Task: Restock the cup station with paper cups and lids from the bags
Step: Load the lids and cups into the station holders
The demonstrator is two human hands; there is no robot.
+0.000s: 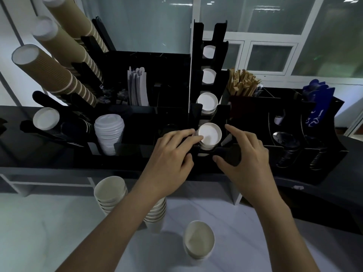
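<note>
Seating a cup stack into the bottom slot of the black rack (196,61), centre of the station, judging by where the hands are. Rack is a tall stepped holder w/ four slots; upper three show white cup bottoms facing the camera.

Counter (49,222) below carries the remaining stock: cup stack (110,193) at left, a second stack (157,213) partly hidden under the left forearm, a short stack (198,240) nearest the camera. No bags in view.

Lids (109,132) sit stacked in the holder left of the rack, well apart from the hands.

Left hand (169,154): fingers stretched fwd, fingertips touching the left rim of the bottom-slot cup (209,134), thumb tucked under by the rack front. Reads as pressing/steadying; can't tell if it's a full grip.

Right hand (245,152): spread wide, holding nothing, index reaching toward the cup's right side w/ a gap, thumb down on the rack's front ledge.

How to do it well, IMO:
- push straight along the slot axis, not sideways, or the stack jams on the cutout
- right hand braces the rack so it doesn't tip or slide
- press on the rim, not the thin base, which dents
- stop once the cup sits like those above
</note>
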